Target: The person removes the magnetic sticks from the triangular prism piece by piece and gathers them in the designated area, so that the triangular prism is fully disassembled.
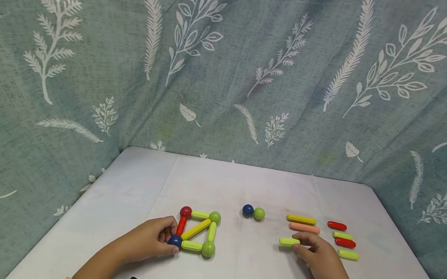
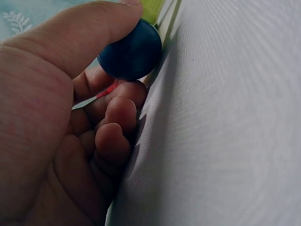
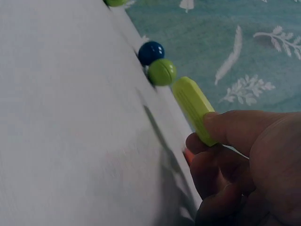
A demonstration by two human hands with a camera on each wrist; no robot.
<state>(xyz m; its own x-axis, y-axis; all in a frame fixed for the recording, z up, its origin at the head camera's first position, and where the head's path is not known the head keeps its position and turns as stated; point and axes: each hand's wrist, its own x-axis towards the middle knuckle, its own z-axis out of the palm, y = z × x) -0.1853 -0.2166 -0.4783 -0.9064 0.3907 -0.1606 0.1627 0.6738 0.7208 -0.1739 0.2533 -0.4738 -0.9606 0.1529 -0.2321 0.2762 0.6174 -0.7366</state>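
My left hand grips a dark blue ball at the near left corner of a four-sided frame of sticks and balls. That frame has a red ball, two green balls, a red stick, several light green sticks and a yellow stick laid diagonally. In the left wrist view, thumb and fingers close around the blue ball. Over to the right, my right hand pinches a short light green stick by one end between thumb and fingers. The right wrist view shows this stick held above the table.
A loose blue ball and green ball sit together mid-table. Beyond my right hand lie a long yellow stick, an orange stick and several short red and green sticks. A patterned curtain surrounds the white table.
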